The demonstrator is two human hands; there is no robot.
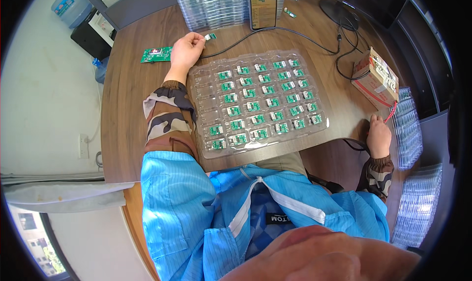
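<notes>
My left hand [186,50] is closed in a pinch on a small green circuit board [212,36] with a white connector, held just above the desk. Beneath and beside that hand lies a larger green board [156,55] with a small lit display; my hand hides its right part. A clear plastic tray [206,104] in front of me holds several rows of small green boards, with bare pockets along its left side. My right hand [379,137] is at the desk's right edge with its fingers curled; what they hold, if anything, is hidden.
Stacked clear trays [211,8] stand at the back beside an upright brown panel [263,8]. A black cable [295,31] crosses the desk. A cardboard box [376,79] with red wires sits at right, near a monitor base [339,11]. One loose board [290,13] lies behind.
</notes>
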